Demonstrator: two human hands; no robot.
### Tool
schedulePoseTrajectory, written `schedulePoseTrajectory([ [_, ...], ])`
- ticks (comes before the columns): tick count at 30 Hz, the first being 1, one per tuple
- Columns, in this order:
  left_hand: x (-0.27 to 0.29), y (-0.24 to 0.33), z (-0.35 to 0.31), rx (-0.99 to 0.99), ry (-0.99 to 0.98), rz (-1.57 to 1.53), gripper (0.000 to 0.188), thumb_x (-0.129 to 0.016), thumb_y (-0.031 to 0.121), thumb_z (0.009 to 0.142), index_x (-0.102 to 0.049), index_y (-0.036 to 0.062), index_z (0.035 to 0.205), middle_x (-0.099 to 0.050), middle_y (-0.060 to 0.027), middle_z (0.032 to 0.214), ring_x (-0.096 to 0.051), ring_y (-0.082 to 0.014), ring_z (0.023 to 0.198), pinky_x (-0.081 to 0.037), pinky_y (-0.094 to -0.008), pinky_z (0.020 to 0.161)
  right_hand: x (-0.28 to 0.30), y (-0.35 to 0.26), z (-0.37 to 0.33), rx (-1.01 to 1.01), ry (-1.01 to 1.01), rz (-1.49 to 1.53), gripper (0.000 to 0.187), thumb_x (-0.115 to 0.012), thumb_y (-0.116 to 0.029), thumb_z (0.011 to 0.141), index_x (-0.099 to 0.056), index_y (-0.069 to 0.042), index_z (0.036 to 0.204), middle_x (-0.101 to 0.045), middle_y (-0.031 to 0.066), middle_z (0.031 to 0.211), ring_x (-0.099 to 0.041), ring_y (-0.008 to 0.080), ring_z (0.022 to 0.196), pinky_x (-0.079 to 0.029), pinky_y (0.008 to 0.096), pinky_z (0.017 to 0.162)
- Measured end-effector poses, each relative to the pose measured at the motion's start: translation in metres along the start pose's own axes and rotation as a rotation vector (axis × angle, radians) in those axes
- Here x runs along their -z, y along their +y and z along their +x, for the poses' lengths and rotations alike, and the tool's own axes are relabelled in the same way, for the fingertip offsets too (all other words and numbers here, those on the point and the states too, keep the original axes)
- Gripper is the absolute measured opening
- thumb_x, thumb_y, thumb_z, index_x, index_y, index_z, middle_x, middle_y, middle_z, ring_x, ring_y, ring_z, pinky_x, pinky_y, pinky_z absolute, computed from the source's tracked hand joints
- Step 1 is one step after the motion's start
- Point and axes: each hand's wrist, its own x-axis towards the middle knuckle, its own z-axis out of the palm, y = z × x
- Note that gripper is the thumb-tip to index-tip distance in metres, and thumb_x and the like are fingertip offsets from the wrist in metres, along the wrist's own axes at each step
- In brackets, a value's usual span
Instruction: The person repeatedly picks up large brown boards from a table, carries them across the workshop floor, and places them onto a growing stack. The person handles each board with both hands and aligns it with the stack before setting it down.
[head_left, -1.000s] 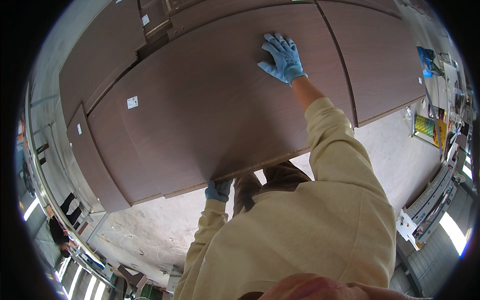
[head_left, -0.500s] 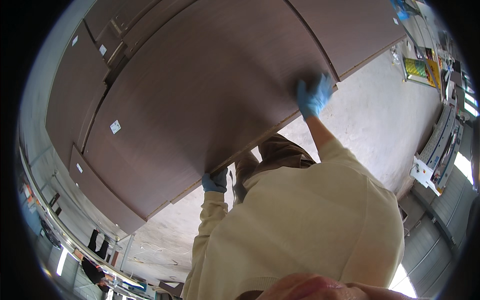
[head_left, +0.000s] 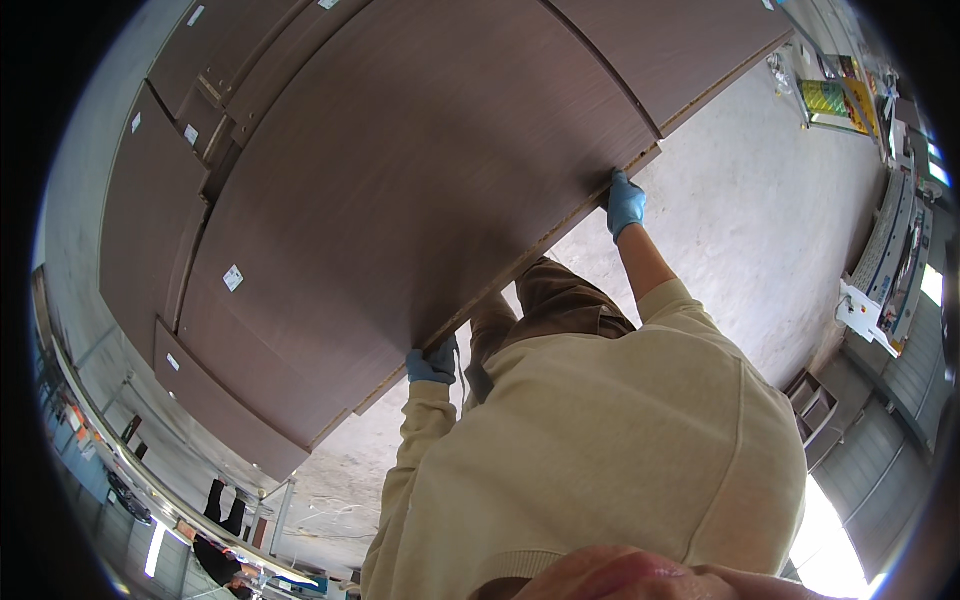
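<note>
A large dark brown wood-grain panel lies flat in front of me, with a raw chipboard edge along its near side. My left hand, in a blue-grey glove, grips that near edge left of my legs; part of its fingers is hidden at the board. Farther right, my right hand, in a light blue glove, is closed on the same edge close to the panel's right corner. Its thumb shows at the top of the edge and its other fingers are hidden below. A small white label sticks to the panel's left part.
More brown panels adjoin it: one on the right, a narrow one at the lower left. A metal rail curves along the left, with a person beyond it. A rack with yellow and green items stands at the right.
My right hand was blurred and spread on the panel's top; it has come down to the near edge and closed on it. My left hand stays at the edge. The view has shifted slightly.
</note>
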Motion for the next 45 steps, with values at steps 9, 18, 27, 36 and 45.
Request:
schedulePoseTrajectory([
  [9, -0.019, -0.008, -0.015, -0.086, 0.033, -0.037, 0.057, -0.040, 0.021, 0.098, -0.044, 0.0018, 0.151, -0.045, -0.0271, 0.154, -0.045, -0.0502, 0.140, -0.042, -0.0672, 0.114, 0.004, -0.006, 0.001, 0.027, -0.025, -0.106, 0.052, -0.064, -0.040, 0.099, -0.069, 0.011, 0.109, -0.071, 0.0143, 0.094, -0.071, 0.0254, 0.074, -0.063, 0.0405, 0.066],
  [18, -0.025, -0.013, -0.018, -0.112, -0.018, -0.021, 0.054, -0.039, 0.025, 0.103, -0.043, 0.0040, 0.153, -0.046, -0.0277, 0.153, -0.048, -0.0504, 0.136, -0.044, -0.0663, 0.113, 0.010, -0.038, -0.026, 0.103, -0.066, -0.325, 0.054, -0.057, -0.045, 0.099, -0.074, 0.006, 0.102, -0.071, 0.0138, 0.081, -0.071, 0.0249, 0.067, -0.061, 0.0392, 0.058],
  [27, -0.024, -0.017, -0.014, -0.093, -0.142, 0.062, 0.055, -0.040, 0.033, 0.104, -0.047, 0.0018, 0.149, -0.052, -0.0260, 0.149, -0.052, -0.0474, 0.134, -0.051, -0.0629, 0.108, 0.018, -0.031, -0.008, 0.052, -0.138, -0.235, 0.053, -0.058, -0.044, 0.098, -0.071, 0.007, 0.106, -0.068, 0.0135, 0.087, -0.069, 0.0250, 0.070, -0.064, 0.0398, 0.058],
  [36, 0.012, 0.014, -0.023, -0.015, -0.036, 0.053, 0.045, -0.057, 0.014, 0.095, -0.054, -0.0051, 0.135, -0.059, -0.0303, 0.137, -0.059, -0.0480, 0.125, -0.056, -0.0606, 0.104, 0.018, -0.033, -0.007, -0.044, -0.200, -0.083, 0.044, -0.066, -0.039, 0.096, -0.069, 0.000, 0.115, -0.069, 0.0154, 0.105, -0.071, 0.0275, 0.081, -0.066, 0.0435, 0.062],
  [45, 0.021, 0.052, -0.010, 0.063, -0.084, 0.140, 0.042, -0.057, 0.001, 0.082, -0.057, -0.0074, 0.124, -0.065, -0.0311, 0.122, -0.062, -0.0532, 0.117, -0.058, -0.0651, 0.099, 0.023, -0.035, -0.018, 0.001, -0.153, -0.060, 0.042, -0.069, -0.038, 0.094, -0.070, 0.002, 0.107, -0.068, 0.0143, 0.096, -0.069, 0.0262, 0.074, -0.065, 0.0434, 0.059],
])
